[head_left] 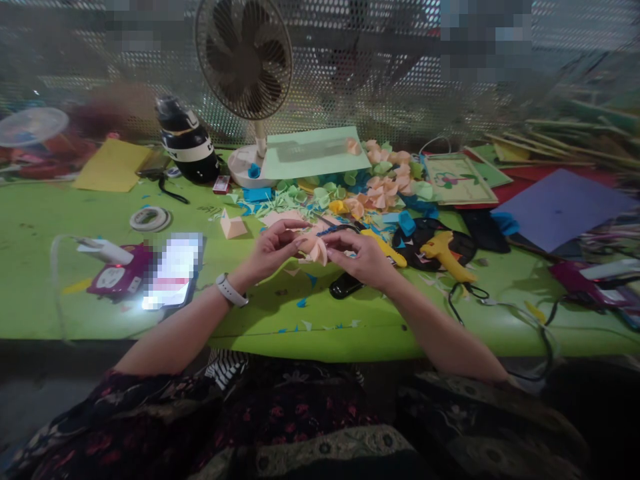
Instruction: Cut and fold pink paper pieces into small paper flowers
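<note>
A peach paper flower [316,250] with curled petals is held up between my two hands, over the middle of the green table. My left hand [277,248] pinches its left side between thumb and fingers. On the opposite side, my right hand [361,255] has its fingertips closed on the petals. Behind the hands lies a heap of peach paper flowers [383,192] mixed with green and blue curled pieces. A folded peach paper piece [233,225] stands to the left. Beyond my right hand are yellow-handled scissors [387,250], partly hidden.
A yellow glue gun [450,257] rests on a black round pad, its cable trailing forward. At left are a lit phone [175,273], a power strip [117,273] and tape rolls [149,218]. A fan [245,60] and a black bottle [190,147] stand behind.
</note>
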The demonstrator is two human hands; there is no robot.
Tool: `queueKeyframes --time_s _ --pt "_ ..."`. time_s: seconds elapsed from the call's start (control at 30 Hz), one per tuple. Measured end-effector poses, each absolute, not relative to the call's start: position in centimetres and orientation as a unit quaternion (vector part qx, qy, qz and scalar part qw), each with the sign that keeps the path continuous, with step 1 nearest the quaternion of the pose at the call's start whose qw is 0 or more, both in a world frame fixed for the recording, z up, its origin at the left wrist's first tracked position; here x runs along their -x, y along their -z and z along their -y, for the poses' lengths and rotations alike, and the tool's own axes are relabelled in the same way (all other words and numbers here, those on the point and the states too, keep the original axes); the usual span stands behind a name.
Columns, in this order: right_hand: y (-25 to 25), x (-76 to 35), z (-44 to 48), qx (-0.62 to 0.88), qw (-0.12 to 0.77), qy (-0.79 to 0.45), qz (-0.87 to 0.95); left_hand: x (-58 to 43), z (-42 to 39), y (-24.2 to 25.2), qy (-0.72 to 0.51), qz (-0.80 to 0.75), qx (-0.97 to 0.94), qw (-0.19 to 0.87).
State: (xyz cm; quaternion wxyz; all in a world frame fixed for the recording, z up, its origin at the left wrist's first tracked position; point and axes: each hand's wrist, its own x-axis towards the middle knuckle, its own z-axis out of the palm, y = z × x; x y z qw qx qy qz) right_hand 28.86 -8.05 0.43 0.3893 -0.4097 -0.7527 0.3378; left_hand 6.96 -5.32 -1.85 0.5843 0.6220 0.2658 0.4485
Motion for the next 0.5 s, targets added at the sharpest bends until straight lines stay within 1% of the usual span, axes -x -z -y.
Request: queueKeyframes --time_s 0.13,0.27,0.37,0.5 --pt "-0.08 -28.74 8.02 0.411 0.384 -0.337 0.755 -7.18 5.7 1.52 -0.432 -0.282 -0.611 0.601" --pt "0.18 -28.78 7.94 0.419 0.415 -0.302 0.749 -7.24 5.72 1.37 -0.468 -0.319 -0.575 0.591" --pt "0.25 -28.81 8.02 0.435 0.438 -0.214 0.757 -7.24 5.69 1.37 -0.493 -0.357 -0.546 0.576" --pt "0.3 -28.69 8.22 0.415 0.405 -0.038 0.814 -7.25 5.99 1.09 -0.485 -0.374 -0.551 0.567"
